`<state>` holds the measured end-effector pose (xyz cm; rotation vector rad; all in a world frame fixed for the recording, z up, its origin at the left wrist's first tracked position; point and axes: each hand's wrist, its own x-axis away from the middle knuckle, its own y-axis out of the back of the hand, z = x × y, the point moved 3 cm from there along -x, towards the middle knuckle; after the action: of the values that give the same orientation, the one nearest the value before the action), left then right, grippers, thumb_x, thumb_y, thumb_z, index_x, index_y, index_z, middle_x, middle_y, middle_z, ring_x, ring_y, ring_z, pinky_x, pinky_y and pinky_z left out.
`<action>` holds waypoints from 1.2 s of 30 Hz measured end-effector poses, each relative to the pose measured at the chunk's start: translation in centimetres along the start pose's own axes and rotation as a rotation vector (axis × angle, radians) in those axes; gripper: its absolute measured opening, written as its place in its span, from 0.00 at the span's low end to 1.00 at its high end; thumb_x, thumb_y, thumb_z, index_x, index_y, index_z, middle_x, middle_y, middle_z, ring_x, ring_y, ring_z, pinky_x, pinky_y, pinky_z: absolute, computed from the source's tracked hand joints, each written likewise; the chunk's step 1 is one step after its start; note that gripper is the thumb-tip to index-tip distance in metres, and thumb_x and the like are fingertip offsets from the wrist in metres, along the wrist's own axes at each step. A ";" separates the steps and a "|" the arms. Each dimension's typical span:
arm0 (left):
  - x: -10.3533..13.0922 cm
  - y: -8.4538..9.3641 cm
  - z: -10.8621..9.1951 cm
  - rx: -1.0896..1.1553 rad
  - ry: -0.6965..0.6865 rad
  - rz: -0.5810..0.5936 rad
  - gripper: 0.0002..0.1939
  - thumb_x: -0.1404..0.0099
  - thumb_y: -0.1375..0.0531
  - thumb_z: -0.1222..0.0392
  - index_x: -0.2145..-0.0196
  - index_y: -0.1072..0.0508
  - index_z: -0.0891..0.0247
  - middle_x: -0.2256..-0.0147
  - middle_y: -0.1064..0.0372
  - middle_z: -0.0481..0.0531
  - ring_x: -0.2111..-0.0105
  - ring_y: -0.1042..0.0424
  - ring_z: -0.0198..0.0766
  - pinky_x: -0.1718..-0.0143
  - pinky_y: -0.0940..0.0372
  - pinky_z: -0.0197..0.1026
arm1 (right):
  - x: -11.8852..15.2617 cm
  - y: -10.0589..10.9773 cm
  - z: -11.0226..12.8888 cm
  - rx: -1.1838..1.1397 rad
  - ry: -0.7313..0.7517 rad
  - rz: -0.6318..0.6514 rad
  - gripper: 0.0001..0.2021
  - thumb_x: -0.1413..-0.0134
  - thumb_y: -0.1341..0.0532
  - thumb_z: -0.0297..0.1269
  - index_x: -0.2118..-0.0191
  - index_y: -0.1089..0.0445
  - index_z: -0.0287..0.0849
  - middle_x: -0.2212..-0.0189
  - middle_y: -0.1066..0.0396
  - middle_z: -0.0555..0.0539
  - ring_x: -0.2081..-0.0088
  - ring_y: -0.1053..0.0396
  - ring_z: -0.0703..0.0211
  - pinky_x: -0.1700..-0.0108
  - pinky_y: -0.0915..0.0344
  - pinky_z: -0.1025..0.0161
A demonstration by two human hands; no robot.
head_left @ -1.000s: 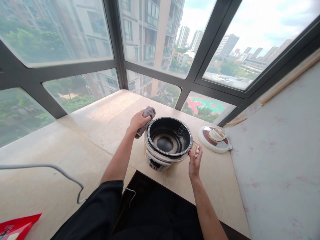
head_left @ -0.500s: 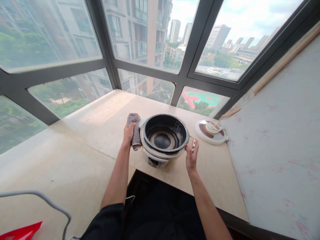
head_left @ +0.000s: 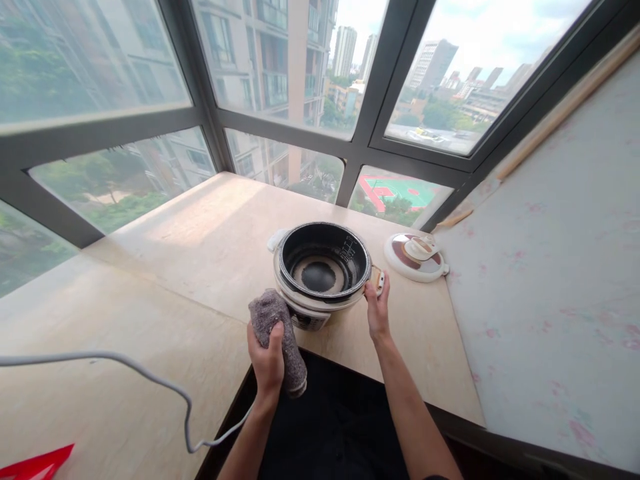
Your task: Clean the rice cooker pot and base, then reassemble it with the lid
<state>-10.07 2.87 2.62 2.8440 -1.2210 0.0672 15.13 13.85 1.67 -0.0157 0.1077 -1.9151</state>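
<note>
Cooker (head_left: 323, 304) bears inner-wall markings (head_left: 349, 249) too small to read.

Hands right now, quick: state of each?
Left hand: closed, holding the cloth.
Right hand: closed on the cooker's side handle.

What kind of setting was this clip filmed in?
Probably a home, some floors up: an open cooker stands on a pale countertop, floral wallpaper shows at right, and big windows look down on a sports court.
</note>
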 end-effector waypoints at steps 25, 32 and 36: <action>11.0 -10.4 -3.9 0.146 0.062 0.987 0.36 0.31 0.41 0.45 0.30 0.42 0.58 0.30 0.50 0.62 0.33 0.41 0.54 0.33 0.43 0.57 | 7.4 8.3 3.7 -0.217 -0.283 0.183 0.27 0.61 0.24 0.47 0.54 0.27 0.42 0.61 0.21 0.42 0.61 0.23 0.46 0.60 0.26 0.55; 4.3 -4.5 -5.4 0.171 -0.335 0.195 0.27 0.34 0.36 0.53 0.40 0.33 0.61 0.42 0.32 0.63 0.42 0.30 0.50 0.45 0.32 0.50 | 0.3 9.5 4.6 -0.286 -0.139 0.004 0.26 0.62 0.24 0.45 0.57 0.29 0.42 0.66 0.23 0.46 0.70 0.27 0.55 0.70 0.29 0.60; 0.2 -2.5 -3.5 0.134 -0.321 -0.130 0.38 0.37 0.34 0.50 0.35 0.41 0.64 0.34 0.43 0.67 0.32 0.43 0.54 0.33 0.45 0.56 | -4.9 7.9 5.3 -0.372 -0.084 0.028 0.26 0.59 0.26 0.46 0.55 0.30 0.42 0.66 0.24 0.48 0.69 0.26 0.55 0.64 0.27 0.57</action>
<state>-8.17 4.63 6.03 3.1345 -1.1104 -0.3370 24.54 15.49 6.52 -0.3426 0.4041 -1.8398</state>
